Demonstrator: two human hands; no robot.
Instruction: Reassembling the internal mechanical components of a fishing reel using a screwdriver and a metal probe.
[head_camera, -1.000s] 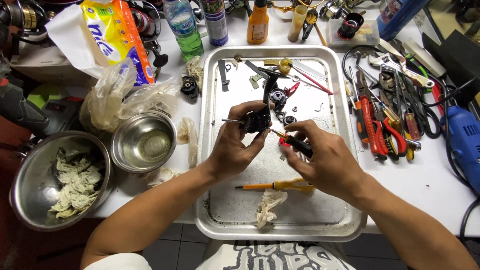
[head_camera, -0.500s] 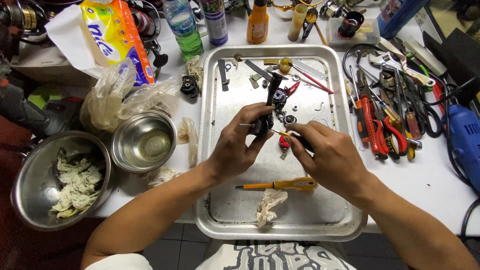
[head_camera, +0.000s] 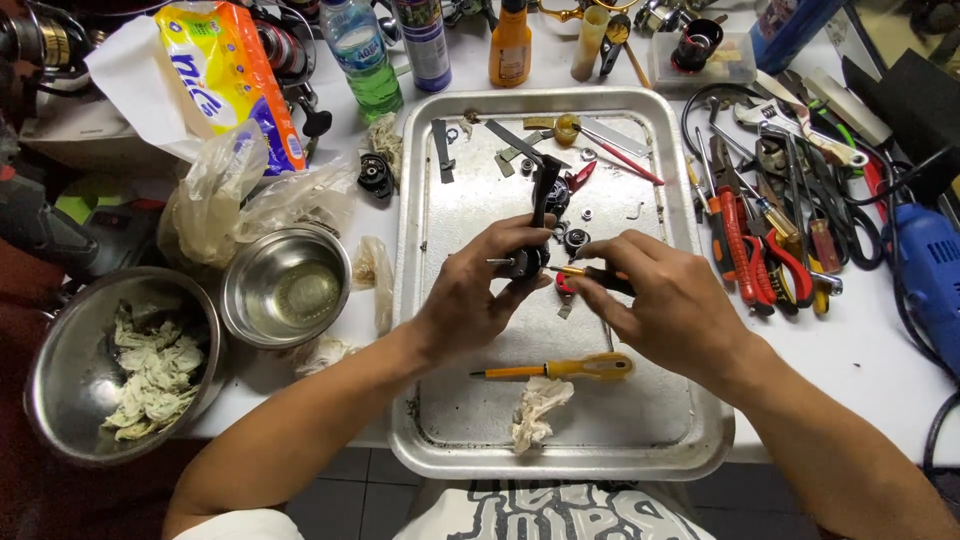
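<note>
Over a metal tray (head_camera: 430, 300), my left hand (head_camera: 475, 290) grips a small black mechanical part (head_camera: 535, 225) with a thin metal pin sticking out to its left. My right hand (head_camera: 665, 305) holds a slim tool with a yellow-and-black handle (head_camera: 590, 274), its tip against the black part. A yellow-handled screwdriver (head_camera: 570, 368) lies on the tray just below both hands, and a crumpled rag (head_camera: 535, 410) lies below that. Small screws, washers and metal strips (head_camera: 510, 140) sit on the tray's far half.
Left of the tray stand a small steel bowl (head_camera: 285, 285) and a larger bowl with rags (head_camera: 100, 365). Bottles (head_camera: 365, 55) and a tissue pack (head_camera: 235, 85) line the back. Pliers and wrenches (head_camera: 760, 230) and a blue power tool (head_camera: 925, 275) lie to the right.
Both hands lifted the black part slightly and turned it more upright. The slim tool's tip came in against the part from the right.
</note>
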